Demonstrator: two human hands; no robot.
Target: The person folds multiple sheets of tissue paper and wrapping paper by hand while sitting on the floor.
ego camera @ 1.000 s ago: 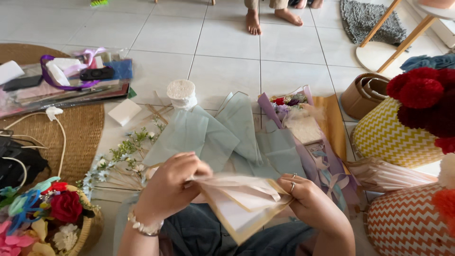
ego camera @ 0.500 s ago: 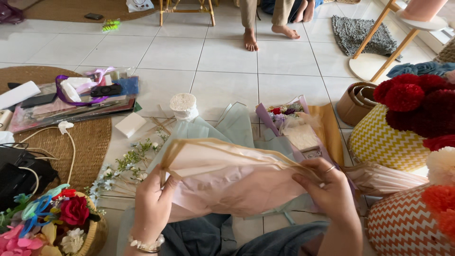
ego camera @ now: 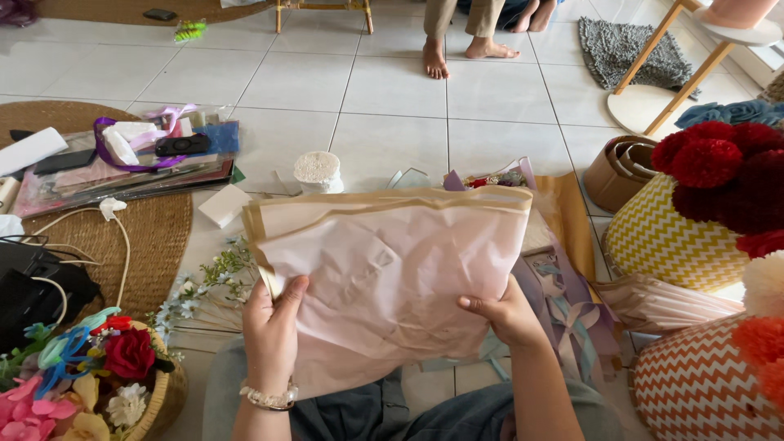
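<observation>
I hold a large sheet of pale pink wrapping paper (ego camera: 392, 269) with a tan border, spread out flat in front of me above the tiled floor. My left hand (ego camera: 273, 331), with a bead bracelet on the wrist, grips its lower left edge. My right hand (ego camera: 508, 314) holds the lower right part, thumb on the front. The sheet hides the grey-green papers that lie on the floor behind it.
A white ribbon roll (ego camera: 317, 171) and white-flowered sprigs (ego camera: 204, 286) lie ahead. A basket of paper flowers (ego camera: 98, 376) sits at lower left, zigzag baskets with pompoms (ego camera: 678, 237) at right. A woven mat (ego camera: 98, 237) carries packets. Another person's bare feet (ego camera: 465, 53) stand far ahead.
The folded paper has been opened out and raised into a full flat sheet. My hands moved apart to its lower edges.
</observation>
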